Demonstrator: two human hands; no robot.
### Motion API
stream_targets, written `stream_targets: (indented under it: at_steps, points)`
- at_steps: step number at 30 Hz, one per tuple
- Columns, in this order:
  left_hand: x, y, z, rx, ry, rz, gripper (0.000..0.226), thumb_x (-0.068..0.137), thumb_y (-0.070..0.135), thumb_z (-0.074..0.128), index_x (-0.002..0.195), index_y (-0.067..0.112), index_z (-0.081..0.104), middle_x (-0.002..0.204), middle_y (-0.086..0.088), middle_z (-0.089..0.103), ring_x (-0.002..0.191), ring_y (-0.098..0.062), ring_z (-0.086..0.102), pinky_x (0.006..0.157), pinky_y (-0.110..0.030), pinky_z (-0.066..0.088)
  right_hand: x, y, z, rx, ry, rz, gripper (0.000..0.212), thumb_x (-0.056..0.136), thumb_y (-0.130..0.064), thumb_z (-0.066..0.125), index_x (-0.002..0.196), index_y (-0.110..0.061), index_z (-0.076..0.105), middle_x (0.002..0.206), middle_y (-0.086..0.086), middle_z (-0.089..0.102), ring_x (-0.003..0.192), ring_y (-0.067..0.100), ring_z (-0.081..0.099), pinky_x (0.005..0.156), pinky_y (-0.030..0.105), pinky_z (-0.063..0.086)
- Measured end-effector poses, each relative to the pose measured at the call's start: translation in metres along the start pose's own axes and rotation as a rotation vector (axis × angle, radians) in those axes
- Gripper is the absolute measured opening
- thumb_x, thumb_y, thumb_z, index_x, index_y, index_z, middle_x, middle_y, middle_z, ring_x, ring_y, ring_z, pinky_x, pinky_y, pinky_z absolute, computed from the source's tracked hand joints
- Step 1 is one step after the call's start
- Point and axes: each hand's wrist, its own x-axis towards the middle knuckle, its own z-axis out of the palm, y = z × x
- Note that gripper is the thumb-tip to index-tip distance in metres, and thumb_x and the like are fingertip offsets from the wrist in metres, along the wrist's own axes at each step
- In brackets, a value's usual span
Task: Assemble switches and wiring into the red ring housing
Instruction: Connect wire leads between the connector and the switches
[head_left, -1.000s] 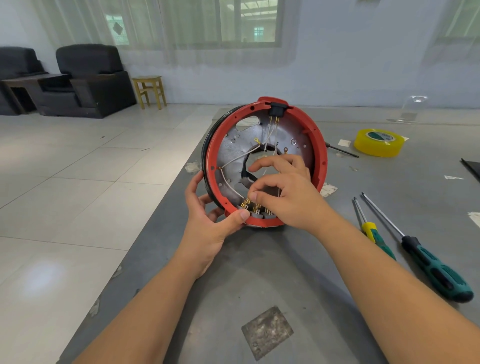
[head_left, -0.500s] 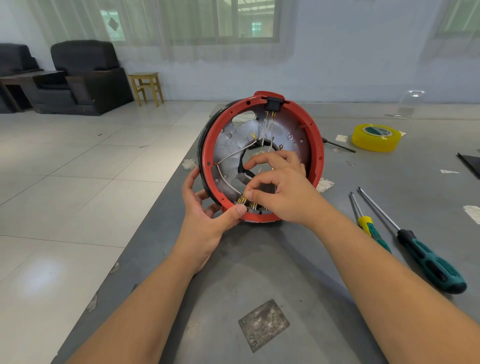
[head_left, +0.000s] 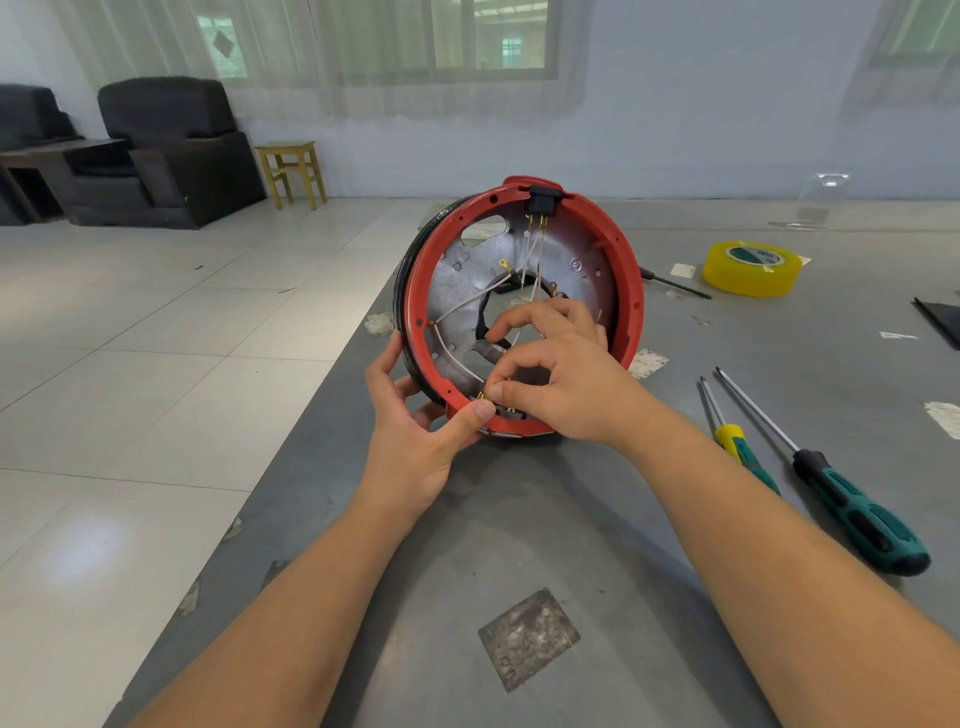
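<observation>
**Ring housing held on edge, fingers at the lower terminals**

The red ring housing (head_left: 631, 291) stands on edge on the grey worktop (head_left: 545, 519). Inside it sit a perforated metal plate (head_left: 457, 280), white wires (head_left: 467, 304) and a black switch (head_left: 543, 200) at the top rim. The left hand (head_left: 415, 431) grips the lower-left rim, thumb pressing it. The right hand (head_left: 566, 374) pinches at the brass terminals (head_left: 484, 394); what it holds is hidden by the fingers. Two screwdrivers (head_left: 857, 514) and yellow tape (head_left: 750, 267) lie to the right.
</observation>
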Motion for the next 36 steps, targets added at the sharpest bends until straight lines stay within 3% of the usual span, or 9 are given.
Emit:
stream_targets:
  at_steps: [5, 10, 14, 17, 22, 31, 36]
  points:
    - [0.001, 0.002, -0.005, -0.040, -0.045, -0.024, 0.112, 0.062, 0.031, 0.100, 0.145, 0.062, 0.032, 0.142, -0.003, 0.052, 0.114, -0.028, 0.074, 0.088, -0.053, 0.064, 0.000, 0.000, 0.000, -0.015, -0.002, 0.006, 0.009, 0.087, -0.040, 0.077, 0.080, -0.044, 0.074, 0.126, -0.033, 0.051, 0.129, 0.007, 0.024, 0.098, 0.032, 0.014]
    - [0.002, 0.003, -0.009, -0.026, -0.130, -0.004, 0.121, 0.062, 0.021, 0.100, 0.148, 0.065, 0.027, 0.149, -0.005, 0.049, 0.122, -0.029, 0.070, 0.106, -0.053, 0.056, 0.002, 0.003, 0.001, -0.008, -0.006, 0.010, 0.005, 0.088, -0.040, 0.076, 0.084, -0.041, 0.076, 0.124, -0.031, 0.054, 0.128, 0.006, 0.026, 0.098, 0.033, 0.015]
    - [0.003, 0.004, -0.007, -0.141, -0.129, -0.057, 0.104, 0.077, 0.017, 0.091, 0.146, 0.069, 0.032, 0.150, -0.008, 0.047, 0.124, -0.031, 0.069, 0.095, -0.059, 0.059, 0.002, 0.002, 0.002, -0.009, 0.001, -0.019, 0.010, 0.089, -0.036, 0.074, 0.082, -0.042, 0.071, 0.123, -0.028, 0.055, 0.123, 0.002, 0.027, 0.095, 0.031, 0.015]
    - [0.004, 0.007, -0.006, -0.242, -0.080, -0.108, 0.086, 0.083, 0.029, 0.085, 0.146, 0.064, 0.038, 0.144, -0.020, 0.052, 0.118, -0.033, 0.072, 0.090, -0.063, 0.060, 0.002, 0.001, 0.003, -0.002, 0.000, -0.044, 0.013, 0.090, -0.033, 0.073, 0.083, -0.043, 0.069, 0.123, -0.027, 0.056, 0.121, -0.001, 0.025, 0.096, 0.031, 0.014]
    - [0.005, 0.009, -0.007, -0.270, -0.023, -0.122, 0.082, 0.082, 0.024, 0.085, 0.145, 0.054, 0.044, 0.139, -0.025, 0.057, 0.109, -0.036, 0.075, 0.087, -0.063, 0.061, 0.003, 0.000, 0.005, -0.050, -0.002, -0.037, 0.011, 0.092, -0.036, 0.069, 0.085, -0.044, 0.066, 0.122, -0.026, 0.055, 0.127, 0.005, 0.031, 0.104, 0.040, 0.020]
    - [0.002, 0.010, -0.006, -0.274, 0.012, -0.141, 0.080, 0.082, 0.020, 0.083, 0.144, 0.050, 0.043, 0.138, -0.027, 0.055, 0.107, -0.037, 0.076, 0.084, -0.062, 0.062, 0.003, 0.002, 0.005, -0.056, 0.024, -0.067, 0.006, 0.093, -0.032, 0.068, 0.095, -0.037, 0.069, 0.124, -0.022, 0.054, 0.127, 0.010, 0.038, 0.106, 0.040, 0.024]
    - [0.004, 0.010, -0.006, -0.279, 0.068, -0.153, 0.080, 0.084, 0.018, 0.084, 0.145, 0.050, 0.043, 0.134, -0.024, 0.060, 0.104, -0.036, 0.077, 0.080, -0.059, 0.063, 0.000, 0.008, -0.001, -0.082, 0.211, -0.119, 0.020, 0.087, -0.019, 0.062, 0.101, -0.030, 0.072, 0.128, -0.014, 0.058, 0.128, 0.016, 0.045, 0.103, 0.037, 0.028]
